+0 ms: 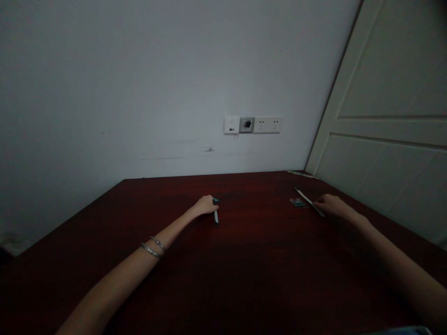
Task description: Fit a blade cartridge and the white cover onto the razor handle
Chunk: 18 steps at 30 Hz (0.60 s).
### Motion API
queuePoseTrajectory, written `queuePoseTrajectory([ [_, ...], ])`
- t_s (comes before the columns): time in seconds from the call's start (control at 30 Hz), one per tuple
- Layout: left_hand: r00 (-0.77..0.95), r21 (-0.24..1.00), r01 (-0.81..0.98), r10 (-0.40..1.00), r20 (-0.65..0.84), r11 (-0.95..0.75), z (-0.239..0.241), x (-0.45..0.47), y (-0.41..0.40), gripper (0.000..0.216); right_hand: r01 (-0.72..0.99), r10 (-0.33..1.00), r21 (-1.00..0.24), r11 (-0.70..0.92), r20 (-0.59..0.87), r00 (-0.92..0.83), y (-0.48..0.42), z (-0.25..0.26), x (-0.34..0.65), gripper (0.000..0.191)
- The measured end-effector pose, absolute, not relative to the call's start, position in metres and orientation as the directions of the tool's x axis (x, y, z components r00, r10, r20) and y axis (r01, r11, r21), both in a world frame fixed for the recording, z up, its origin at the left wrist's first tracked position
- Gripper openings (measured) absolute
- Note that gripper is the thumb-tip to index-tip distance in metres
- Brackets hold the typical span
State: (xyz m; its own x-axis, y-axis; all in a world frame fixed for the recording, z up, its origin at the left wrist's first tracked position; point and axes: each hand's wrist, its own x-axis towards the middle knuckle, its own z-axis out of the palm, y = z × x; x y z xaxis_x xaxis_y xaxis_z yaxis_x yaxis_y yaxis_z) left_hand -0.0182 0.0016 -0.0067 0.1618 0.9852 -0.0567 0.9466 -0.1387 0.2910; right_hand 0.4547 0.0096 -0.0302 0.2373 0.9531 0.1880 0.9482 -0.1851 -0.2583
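Note:
My left hand [205,204] is closed around a slim, pen-like object [216,217] on the dark red table. This object is white along its lower part, with a dark tip toward me and a greenish dark end beyond my fingers. Off to the right, my right hand [331,204] pinches a long thin white strip [310,202] with a dark far end, slanting away to the left. Its exact kind is too dim to tell. Just left of the strip lies a small clear packet [298,202] with dark greenish pieces inside.
The table [244,260] runs back to a pale wall with sockets and switches [253,125]. A white panelled door [387,135] stands along the right side. A flat patterned strip [302,174] lies at the back right corner. A bluish edge [405,331] shows at bottom right.

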Motion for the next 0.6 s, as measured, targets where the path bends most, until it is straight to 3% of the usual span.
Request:
queuePoseTrajectory([
  [0.13, 0.157, 0.309, 0.941, 0.987, -0.045, -0.136, -0.011, -0.021, -0.001, 0.023, 0.956, 0.988, -0.264, -0.128, 0.055, 0.147, 0.014, -0.031, 0.454, 0.024],
  [0.47, 0.137, 0.351, 0.927, 0.99, 0.017, -0.134, -0.015, -0.031, 0.007, 0.043, 0.965, 0.984, -0.196, -0.176, -0.005, 0.178, 0.023, -0.035, 0.453, 0.027],
  [0.6, 0.118, 0.37, 0.92, 0.992, 0.052, -0.129, -0.006, -0.038, 0.014, 0.039, 0.97, 0.988, -0.191, -0.151, -0.002, 0.154, 0.03, -0.037, 0.454, 0.027],
])
